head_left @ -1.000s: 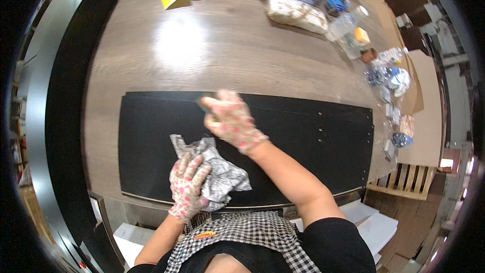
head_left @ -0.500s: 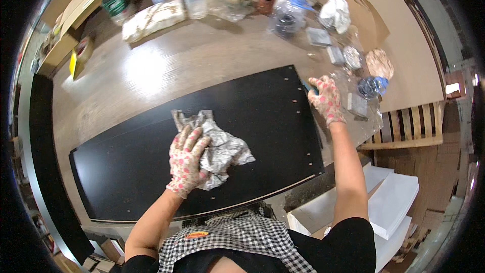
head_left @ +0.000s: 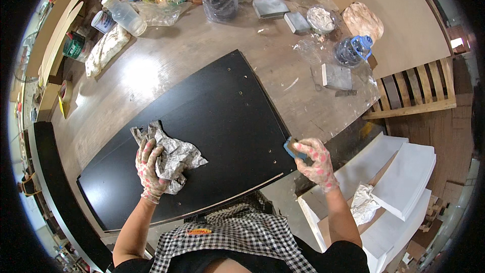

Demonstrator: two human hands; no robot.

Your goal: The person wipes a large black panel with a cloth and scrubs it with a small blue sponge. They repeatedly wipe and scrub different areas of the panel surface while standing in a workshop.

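A large black panel (head_left: 217,121) with small holes lies on the worktable. My left hand (head_left: 149,171), in a pink-dotted glove, rests flat on a crumpled grey-white rag (head_left: 178,157) on the panel. Its fingers are stretched out over the rag's left part. Near the panel's front right corner, my right hand (head_left: 317,166), in a matching glove, grips a small blue block (head_left: 292,149). The block touches the right edge of the panel; part of it is hidden by the fingers.
Grey rectangular blocks (head_left: 337,77) and a blue-capped plastic jug (head_left: 220,0) stand on the table's far right. Along the back left are a clear bottle (head_left: 124,16) and a tin (head_left: 102,21). White curved boards (head_left: 404,182) are stacked at right, beside a wooden slatted frame (head_left: 414,88).
My right hand has moved with the blue block along the panel's right edge, from near the far corner to the near corner. The left hand stays on the rag. The view has shifted.
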